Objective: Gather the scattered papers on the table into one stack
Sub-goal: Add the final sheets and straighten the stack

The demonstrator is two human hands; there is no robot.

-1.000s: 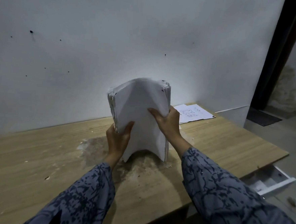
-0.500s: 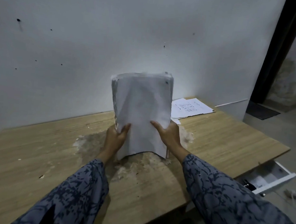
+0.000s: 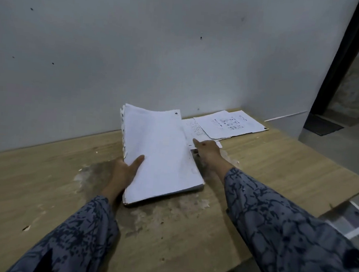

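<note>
Left hand (image 3: 127, 170) reaches fwd from a patterned sleeve (image 3: 71, 241), thumb on top of the thick paper stack (image 3: 162, 153), fingers hidden under its left edge, so it's clamped on the stack at the near-left side. Wrist roughly straight, palm turned inward toward the pages.

Right hand (image 3: 207, 150) stretches further fwd & to the right of the stack, palm down, fingers extended toward the loose sheets (image 3: 228, 124). Fingertips are touching or just over the nearest sheet's edge; can't tell if they're pinching it or just flat & apart. Right sleeve (image 3: 284, 228) runs diagonally back to the lower right corner.

Stack: white, blank top page, punch hole at far right corner, ragged/torn binding holes down the left side. It lies nearly flat on the table (image 3: 43, 190), left side maybe lifted a bit by the left hand, sitting between the two hands. Near-right corner looks squared, many pages thick.

Loose sheets: a few overlapping printed pages w/ small dark marks, just beyond the right hand, against the wall (image 3: 138, 48), not yet on the stack. Table under the hands shows worn, pale, flaky patches.
</note>
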